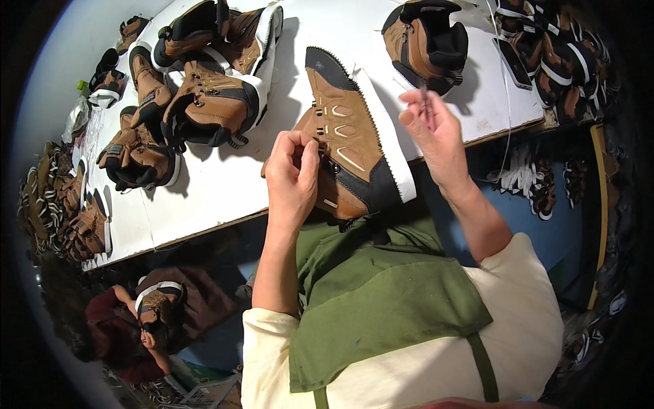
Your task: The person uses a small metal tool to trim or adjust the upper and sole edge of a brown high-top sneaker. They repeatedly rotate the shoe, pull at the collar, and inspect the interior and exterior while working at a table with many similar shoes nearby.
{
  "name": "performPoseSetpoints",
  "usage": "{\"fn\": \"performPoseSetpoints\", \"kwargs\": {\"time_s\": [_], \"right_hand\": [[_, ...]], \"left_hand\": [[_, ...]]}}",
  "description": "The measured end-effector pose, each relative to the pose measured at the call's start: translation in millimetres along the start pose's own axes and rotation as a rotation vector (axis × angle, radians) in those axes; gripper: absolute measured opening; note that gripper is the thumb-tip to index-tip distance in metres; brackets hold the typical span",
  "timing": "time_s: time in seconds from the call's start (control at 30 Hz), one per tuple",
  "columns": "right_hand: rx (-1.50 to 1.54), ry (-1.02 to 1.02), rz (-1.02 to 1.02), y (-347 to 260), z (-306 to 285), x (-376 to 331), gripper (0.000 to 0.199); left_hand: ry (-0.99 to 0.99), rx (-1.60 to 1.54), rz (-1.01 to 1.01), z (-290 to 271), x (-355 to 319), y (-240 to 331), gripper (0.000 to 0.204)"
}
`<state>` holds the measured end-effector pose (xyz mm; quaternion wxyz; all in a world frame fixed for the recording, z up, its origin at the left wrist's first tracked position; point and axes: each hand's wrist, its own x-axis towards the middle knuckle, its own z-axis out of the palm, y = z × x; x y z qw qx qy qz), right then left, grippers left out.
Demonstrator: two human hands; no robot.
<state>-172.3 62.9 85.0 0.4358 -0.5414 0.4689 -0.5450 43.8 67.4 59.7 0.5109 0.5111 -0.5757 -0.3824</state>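
Note:
A brown and black work boot (pixel 351 129) lies on its side at the table's front edge, its heel over my lap. A white band with a toothed edge runs along its sole side. My left hand (pixel 291 178) is closed over the lacing side of the boot, thumb and fingers pinched together; what sits between them is hidden. Raised to the right of the boot and apart from it, my right hand (pixel 441 142) grips a slim, dark reddish tool (pixel 428 111), too blurred to name more exactly.
Several similar boots (pixel 204 102) crowd the left of the white table (pixel 238 174). Another boot (pixel 429 44) stands at the back right, near a phone (pixel 512 65) and a pile of shoes (pixel 562 58). A co-worker (pixel 129 334) handles a boot at lower left.

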Motion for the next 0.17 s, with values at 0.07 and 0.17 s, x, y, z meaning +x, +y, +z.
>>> {"fn": "performPoseSetpoints", "kwargs": {"time_s": [0.07,0.17], "right_hand": [[0.085,-0.085,0.186,10,3,-5,0.049],[-0.001,-0.205,0.248,29,4,-3,0.048]], "left_hand": [[-0.009,0.011,0.032,1,0,-2,0.008],[-0.040,-0.198,-0.003,0,-5,2,0.005]]}}
